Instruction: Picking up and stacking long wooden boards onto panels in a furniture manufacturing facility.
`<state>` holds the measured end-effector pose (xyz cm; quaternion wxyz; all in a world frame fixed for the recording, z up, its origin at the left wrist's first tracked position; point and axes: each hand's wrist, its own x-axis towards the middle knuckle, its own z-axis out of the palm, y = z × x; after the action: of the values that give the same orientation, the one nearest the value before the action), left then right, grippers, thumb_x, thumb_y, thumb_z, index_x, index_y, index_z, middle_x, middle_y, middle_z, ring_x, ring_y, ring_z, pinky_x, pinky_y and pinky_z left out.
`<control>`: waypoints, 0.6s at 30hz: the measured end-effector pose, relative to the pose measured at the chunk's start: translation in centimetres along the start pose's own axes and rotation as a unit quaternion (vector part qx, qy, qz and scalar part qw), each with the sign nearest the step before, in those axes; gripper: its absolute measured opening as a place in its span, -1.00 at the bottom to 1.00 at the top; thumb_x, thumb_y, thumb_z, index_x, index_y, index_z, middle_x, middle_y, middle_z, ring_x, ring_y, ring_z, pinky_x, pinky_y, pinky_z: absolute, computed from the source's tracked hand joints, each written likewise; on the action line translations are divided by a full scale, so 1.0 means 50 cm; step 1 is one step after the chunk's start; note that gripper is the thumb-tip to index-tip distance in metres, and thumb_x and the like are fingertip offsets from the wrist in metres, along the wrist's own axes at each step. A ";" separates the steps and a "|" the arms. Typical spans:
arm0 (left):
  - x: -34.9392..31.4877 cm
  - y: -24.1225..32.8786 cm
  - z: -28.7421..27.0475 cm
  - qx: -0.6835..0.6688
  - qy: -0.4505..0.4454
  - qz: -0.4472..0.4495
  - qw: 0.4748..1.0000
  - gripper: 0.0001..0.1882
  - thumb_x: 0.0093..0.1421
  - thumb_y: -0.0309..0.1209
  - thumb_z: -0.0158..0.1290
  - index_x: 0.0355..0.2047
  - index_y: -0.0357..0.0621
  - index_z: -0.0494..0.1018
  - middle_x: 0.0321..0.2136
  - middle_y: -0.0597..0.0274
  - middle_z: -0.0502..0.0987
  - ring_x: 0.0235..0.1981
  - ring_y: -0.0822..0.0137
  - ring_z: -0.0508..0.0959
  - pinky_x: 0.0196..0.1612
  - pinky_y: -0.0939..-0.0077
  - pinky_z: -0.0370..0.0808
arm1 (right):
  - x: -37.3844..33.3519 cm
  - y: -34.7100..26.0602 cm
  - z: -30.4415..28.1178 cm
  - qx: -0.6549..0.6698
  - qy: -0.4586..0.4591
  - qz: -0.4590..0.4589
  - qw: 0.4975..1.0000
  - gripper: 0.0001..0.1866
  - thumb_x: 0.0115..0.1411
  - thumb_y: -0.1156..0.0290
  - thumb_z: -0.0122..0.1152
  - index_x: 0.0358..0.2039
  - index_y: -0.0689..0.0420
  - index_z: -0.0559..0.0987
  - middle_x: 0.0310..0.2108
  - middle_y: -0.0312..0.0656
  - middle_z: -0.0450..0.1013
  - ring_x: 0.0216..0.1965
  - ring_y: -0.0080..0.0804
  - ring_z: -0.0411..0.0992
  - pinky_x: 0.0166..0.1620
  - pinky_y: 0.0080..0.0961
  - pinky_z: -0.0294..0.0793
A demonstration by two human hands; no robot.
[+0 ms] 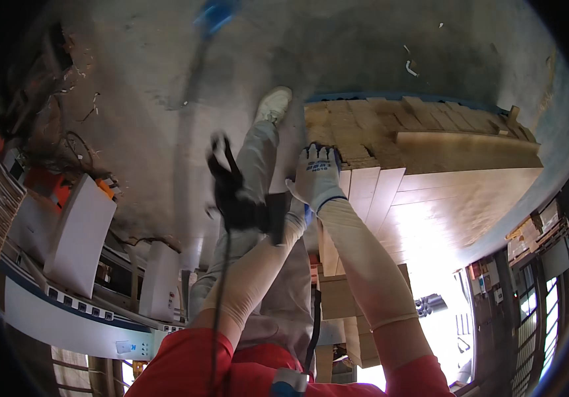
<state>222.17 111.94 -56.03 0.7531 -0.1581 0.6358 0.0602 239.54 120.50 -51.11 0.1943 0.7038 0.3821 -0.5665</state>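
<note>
My right hand (317,175), in a white glove with blue edging, lies at the left end of a stack of pale wooden boards (382,193). Its fingers point away from me, slightly apart, with dark-coated tips. Whether they press on a board or only rest there does not show. My left hand (297,210), also gloved, is close beside and below the right one. A blurred black device with a cable (235,198) hangs in front of my left forearm, and the left fingers are hidden.
Rougher, browner boards (357,126) lie at the far side of the stack, over a blue edge (337,96). My shoe (274,106) stands on the grey floor left of it. White-panelled machinery (79,238) is at the left. A blurred blue object (215,16) is far ahead.
</note>
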 end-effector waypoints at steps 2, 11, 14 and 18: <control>0.039 -0.005 -0.037 0.225 0.013 0.141 0.964 -0.43 0.41 -0.06 -0.24 0.30 -0.13 0.16 0.23 0.15 0.32 0.20 0.23 0.34 0.28 0.41 0.24 | 0.001 -0.021 -0.003 -0.001 0.000 -0.020 1.000 -0.14 0.20 -0.12 0.05 0.30 0.29 0.19 0.33 0.06 0.13 0.36 -0.04 0.06 0.39 -0.11 -0.12; 0.113 -0.051 -0.096 0.483 -0.012 0.300 0.823 -0.49 0.43 -0.22 -0.19 0.28 -0.21 0.18 0.19 0.07 0.37 0.18 0.20 0.39 0.22 0.46 0.29 | -0.018 0.184 -0.106 0.242 0.041 0.174 0.954 -0.58 0.15 0.12 0.06 -0.19 0.21 0.59 -0.16 0.10 0.54 -0.07 0.00 0.51 0.05 -0.13 0.41; 0.104 -0.063 -0.052 0.448 -0.006 0.290 0.845 -0.50 0.44 -0.23 -0.23 0.28 -0.26 0.17 0.21 0.06 0.35 0.20 0.21 0.37 0.24 0.47 0.27 | 0.010 0.252 -0.099 0.174 -0.019 0.132 0.976 -0.60 0.12 0.21 0.04 -0.14 0.23 0.56 -0.17 0.14 0.54 -0.10 0.06 0.51 0.00 -0.16 0.44; 0.087 -0.042 0.000 0.413 0.010 0.282 0.866 -0.50 0.46 -0.26 -0.27 0.28 -0.33 0.14 0.23 0.05 0.32 0.23 0.22 0.34 0.26 0.49 0.24 | 0.034 0.273 -0.092 0.180 -0.025 0.124 0.975 -0.57 0.10 0.26 0.02 -0.08 0.25 0.55 -0.08 0.17 0.51 -0.02 0.08 0.48 0.08 -0.15 0.41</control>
<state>223.60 109.47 -59.91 0.6940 0.3522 0.6280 0.0002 253.01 115.66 -53.58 0.1423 0.7548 0.1783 -0.6149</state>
